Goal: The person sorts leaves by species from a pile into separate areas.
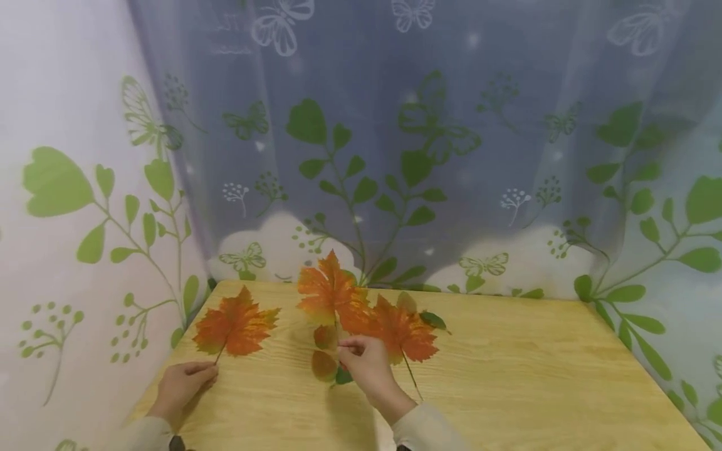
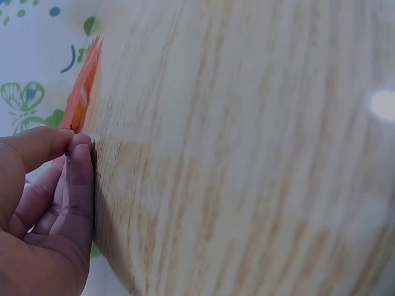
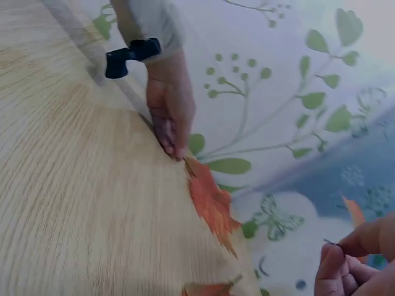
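At the table's left side, my left hand [image 1: 183, 387] pinches the thin stem of an orange maple leaf [image 1: 234, 326], which lies at the table surface. The left wrist view shows thumb and fingertips together on that stem, with the leaf [image 2: 83, 92] seen edge-on. Near the middle, my right hand [image 1: 369, 369] pinches the stem of a second orange maple leaf [image 1: 329, 288], which stands raised. Its fingertips [image 3: 333, 253] and a short stem end show in the right wrist view. Right of this hand lies a third maple leaf [image 1: 403, 332], its dark stem pointing toward me.
Small rounded brownish leaves [image 1: 324, 366] and a green leaf [image 1: 343, 376] lie beside my right hand. Another green leaf [image 1: 433, 320] lies behind the third maple leaf. Patterned curtains [image 1: 361, 156] border the wooden table [image 1: 536, 376] at the back and sides.
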Motion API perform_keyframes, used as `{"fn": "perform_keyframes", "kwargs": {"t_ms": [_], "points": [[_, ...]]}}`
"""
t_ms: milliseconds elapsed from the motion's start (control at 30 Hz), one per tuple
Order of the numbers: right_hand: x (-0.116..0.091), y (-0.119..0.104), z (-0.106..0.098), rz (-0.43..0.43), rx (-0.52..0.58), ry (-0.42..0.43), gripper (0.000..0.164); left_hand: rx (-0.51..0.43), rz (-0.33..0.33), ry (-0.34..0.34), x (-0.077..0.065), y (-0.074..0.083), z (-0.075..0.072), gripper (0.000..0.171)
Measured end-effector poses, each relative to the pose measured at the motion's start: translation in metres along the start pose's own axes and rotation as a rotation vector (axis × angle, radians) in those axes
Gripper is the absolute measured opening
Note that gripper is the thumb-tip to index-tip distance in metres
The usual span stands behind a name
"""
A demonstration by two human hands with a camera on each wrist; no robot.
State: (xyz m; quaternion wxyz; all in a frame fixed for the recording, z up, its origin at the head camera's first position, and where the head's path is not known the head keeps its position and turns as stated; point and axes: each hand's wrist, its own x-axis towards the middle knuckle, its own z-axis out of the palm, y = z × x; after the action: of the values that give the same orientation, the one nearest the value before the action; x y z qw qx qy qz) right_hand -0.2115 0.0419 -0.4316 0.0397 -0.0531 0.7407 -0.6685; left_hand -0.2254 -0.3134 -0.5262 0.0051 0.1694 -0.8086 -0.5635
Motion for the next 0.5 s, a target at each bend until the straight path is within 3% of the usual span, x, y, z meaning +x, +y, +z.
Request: {"fn": "perform_keyframes", "kwargs": {"t_ms": [233, 400, 500], "points": [[0.027, -0.010, 0.050, -0.027, -0.064, 0.029, 0.014, -0.093, -0.010, -0.001, -0.003, 0.002, 0.001, 0.035], [0.039, -0.010, 0.080, 0.065, 0.027, -0.006, 0.015, -0.078, 0.004, -0.001, -0.007, 0.005, 0.001, 0.037], [0.041, -0.006, 0.098, 0.131, 0.061, -0.010, 0.014, -0.124, -0.002, -0.007, -0.010, 0.006, 0.001, 0.038]]}}
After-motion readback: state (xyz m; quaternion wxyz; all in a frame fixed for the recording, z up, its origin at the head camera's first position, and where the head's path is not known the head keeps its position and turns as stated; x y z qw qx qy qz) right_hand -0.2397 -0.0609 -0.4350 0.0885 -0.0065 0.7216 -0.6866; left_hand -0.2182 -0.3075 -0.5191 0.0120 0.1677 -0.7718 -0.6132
